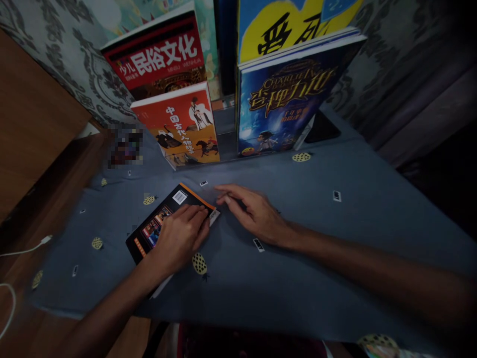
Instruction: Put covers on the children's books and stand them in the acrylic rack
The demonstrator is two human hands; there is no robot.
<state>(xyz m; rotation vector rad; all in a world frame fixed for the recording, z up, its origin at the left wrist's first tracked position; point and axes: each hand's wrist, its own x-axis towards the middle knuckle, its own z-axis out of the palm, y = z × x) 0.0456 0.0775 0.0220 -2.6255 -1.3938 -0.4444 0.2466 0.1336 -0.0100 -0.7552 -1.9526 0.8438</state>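
Note:
A black paperback book lies at a slant on the cloth, its back cover up with a barcode near the orange-edged top end. My left hand lies over the right part of this cover. Its fingers are bent together at the book's right edge, and the thumb is beside that edge. To the right, apart from the book, my right hand is just above the cloth, holding nothing. Its index finger stretches left toward the book's top corner, with the other fingers loosely curled and partly hidden.
Behind my hands stand an orange book, a red book, a blue book and a yellow-and-blue book. A dark flat object is behind the blue one. Blue-grey cloth covers the table. A white cable is at left.

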